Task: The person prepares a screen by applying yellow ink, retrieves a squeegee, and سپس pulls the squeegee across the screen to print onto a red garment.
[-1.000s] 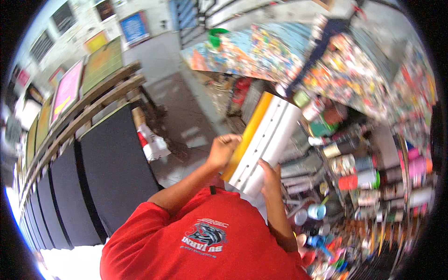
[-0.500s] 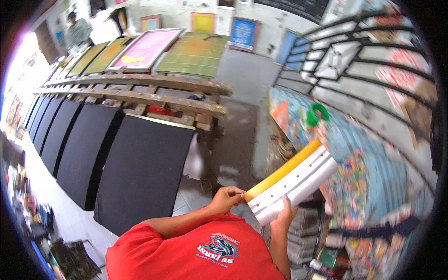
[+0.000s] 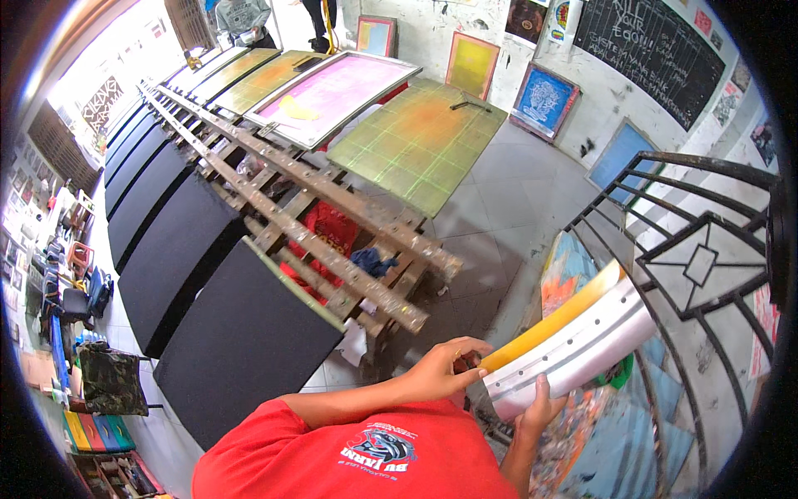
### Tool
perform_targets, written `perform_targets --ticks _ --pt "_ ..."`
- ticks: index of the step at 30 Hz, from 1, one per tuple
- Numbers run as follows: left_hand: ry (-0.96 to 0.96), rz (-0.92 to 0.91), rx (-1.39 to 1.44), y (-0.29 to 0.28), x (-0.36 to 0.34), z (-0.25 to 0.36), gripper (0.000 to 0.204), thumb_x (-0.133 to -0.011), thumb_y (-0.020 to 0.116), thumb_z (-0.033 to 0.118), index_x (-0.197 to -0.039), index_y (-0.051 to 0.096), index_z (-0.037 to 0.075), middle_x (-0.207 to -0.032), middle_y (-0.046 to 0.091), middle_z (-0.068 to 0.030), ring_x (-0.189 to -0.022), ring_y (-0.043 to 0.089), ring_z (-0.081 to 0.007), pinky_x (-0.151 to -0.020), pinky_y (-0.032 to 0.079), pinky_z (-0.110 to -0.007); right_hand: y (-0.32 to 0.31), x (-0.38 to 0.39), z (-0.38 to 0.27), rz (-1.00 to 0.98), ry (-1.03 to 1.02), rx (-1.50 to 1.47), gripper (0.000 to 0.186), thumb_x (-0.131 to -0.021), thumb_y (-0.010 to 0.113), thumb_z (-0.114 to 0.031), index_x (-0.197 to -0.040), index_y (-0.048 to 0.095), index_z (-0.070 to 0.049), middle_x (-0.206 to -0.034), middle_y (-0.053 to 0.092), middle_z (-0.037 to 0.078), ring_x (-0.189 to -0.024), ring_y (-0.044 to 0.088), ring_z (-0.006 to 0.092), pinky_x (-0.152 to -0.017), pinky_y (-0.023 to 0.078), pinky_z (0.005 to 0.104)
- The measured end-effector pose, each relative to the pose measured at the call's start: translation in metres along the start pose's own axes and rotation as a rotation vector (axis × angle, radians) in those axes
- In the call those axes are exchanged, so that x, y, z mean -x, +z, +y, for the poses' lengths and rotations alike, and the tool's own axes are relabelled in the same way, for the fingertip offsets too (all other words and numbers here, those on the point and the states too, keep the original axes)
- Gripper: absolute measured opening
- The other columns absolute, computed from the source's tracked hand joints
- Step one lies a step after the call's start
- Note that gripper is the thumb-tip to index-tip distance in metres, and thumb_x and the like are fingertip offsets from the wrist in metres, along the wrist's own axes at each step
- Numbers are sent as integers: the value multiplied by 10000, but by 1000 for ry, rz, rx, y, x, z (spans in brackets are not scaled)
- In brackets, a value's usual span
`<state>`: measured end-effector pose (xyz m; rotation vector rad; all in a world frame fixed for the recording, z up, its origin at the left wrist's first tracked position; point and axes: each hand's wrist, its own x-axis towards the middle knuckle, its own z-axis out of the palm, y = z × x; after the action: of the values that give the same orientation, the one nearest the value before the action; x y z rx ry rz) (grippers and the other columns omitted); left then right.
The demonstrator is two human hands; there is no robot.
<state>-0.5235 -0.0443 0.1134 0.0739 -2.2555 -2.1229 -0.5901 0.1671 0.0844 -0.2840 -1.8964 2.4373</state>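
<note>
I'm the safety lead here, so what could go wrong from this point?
The long silver tool could tip, since the right hand grips it near one end. Its far end might knock the black railing, though the gap between them is hard to judge.

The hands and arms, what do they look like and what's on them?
Both forearms come bare out of a red, short-sleeved cloth T-shirt with a dark-and-white printed picture. The left hand seems to wear a thin gold-coloured ring. The right hand shows no glove.
</note>
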Motion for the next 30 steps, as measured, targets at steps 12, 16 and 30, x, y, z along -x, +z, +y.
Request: perform_targets --ticks 12,16,30 --pt "-4 526 305 1 -232 13 539 -893 599 34 -1396 412 75 -1356 480 -83 -1149 544 -197 -928 482 -355 100 -342 -64 -846 -334 567 420 -715 771 -115 -1084 622 17 -968 684 115 -863 661 226 -811 511 364" --pt "184 668 430 -32 -319 -3 622 -946 597 262 -1465 315 66 -1448 398 -111 -1263 473 -222 -1052 383 -367 175 -423 -75 -1081 -632 658 371 -693 750 -128 -1041 665 -30 -975 710 144 -838 693 314 -759 540 386" --pt "293 826 867 -169 -674 34 460 -903 604 423 -1200 435 115 -1291 505 -155 -1232 466 -284 -1052 382 -476 406 -742 -67 -1250 -1166 746 345 -716 698 -142 -1042 678 -30 -1025 706 156 -941 682 357 -834 541 426"
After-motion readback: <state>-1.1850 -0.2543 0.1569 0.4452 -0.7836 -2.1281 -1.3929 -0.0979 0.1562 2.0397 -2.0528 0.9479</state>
